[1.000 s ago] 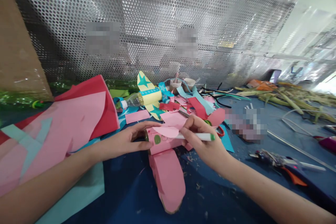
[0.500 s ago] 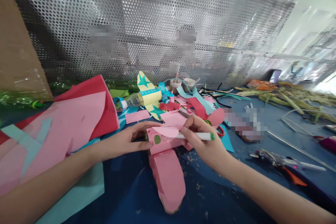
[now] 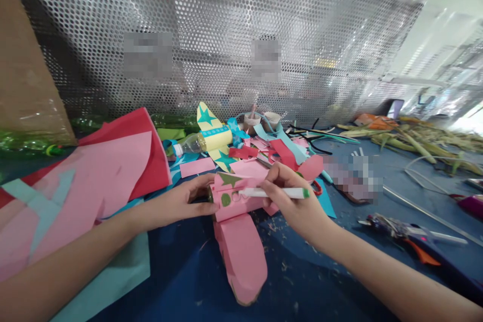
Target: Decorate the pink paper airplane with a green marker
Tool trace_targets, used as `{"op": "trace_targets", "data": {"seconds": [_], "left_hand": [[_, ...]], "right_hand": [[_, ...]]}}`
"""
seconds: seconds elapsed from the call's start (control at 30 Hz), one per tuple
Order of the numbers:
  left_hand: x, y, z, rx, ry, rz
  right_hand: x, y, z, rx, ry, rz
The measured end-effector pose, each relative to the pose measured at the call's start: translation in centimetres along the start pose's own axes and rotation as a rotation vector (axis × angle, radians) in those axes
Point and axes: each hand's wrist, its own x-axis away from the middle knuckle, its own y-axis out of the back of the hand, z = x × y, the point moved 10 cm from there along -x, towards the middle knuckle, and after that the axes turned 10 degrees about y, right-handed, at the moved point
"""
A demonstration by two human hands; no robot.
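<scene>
A toy plane covered in pink paper (image 3: 245, 256) lies before me, one rounded wing pointing toward me. My left hand (image 3: 199, 196) grips the left end of its body, thumb on the near side and fingers behind. Green shapes mark the body: a filled oval, outlined rounds beside it and a pointed patch on the far side. In my right hand (image 3: 283, 188) is a white marker (image 3: 254, 192) with a green end, held like a pen. Its tip points left, at the outlined rounds; whether it touches the paper I cannot tell.
Behind the plane stands a yellow-and-blue bottle plane (image 3: 217, 138) beside scattered paper scraps (image 3: 283, 153). Pink and red sheets (image 3: 113, 171) lie at left. On the right are a hot glue gun (image 3: 415, 239) and dry husks (image 3: 422, 146). A perforated metal panel (image 3: 226, 25) rises behind.
The far pink wing has tipped back from over the body, uncovering the green pointed patch. The marker's tip now shows over the outlined rounds. My left hand has barely moved.
</scene>
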Motion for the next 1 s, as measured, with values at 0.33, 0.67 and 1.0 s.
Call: {"op": "trace_targets", "data": {"seconds": [0.33, 0.67, 1.0], "left_hand": [[0.2, -0.1, -0.7, 0.014, -0.046, 0.002], [0.0, -0.1, -0.4, 0.010, -0.039, 0.003], [0.2, 0.0, -0.7, 0.002, -0.057, 0.007]], "right_hand": [[-0.1, 0.2, 0.2, 0.004, 0.023, -0.008], [0.0, 0.2, 0.1, 0.015, 0.001, -0.003], [-0.2, 0.4, 0.2, 0.030, -0.001, -0.014]]}}
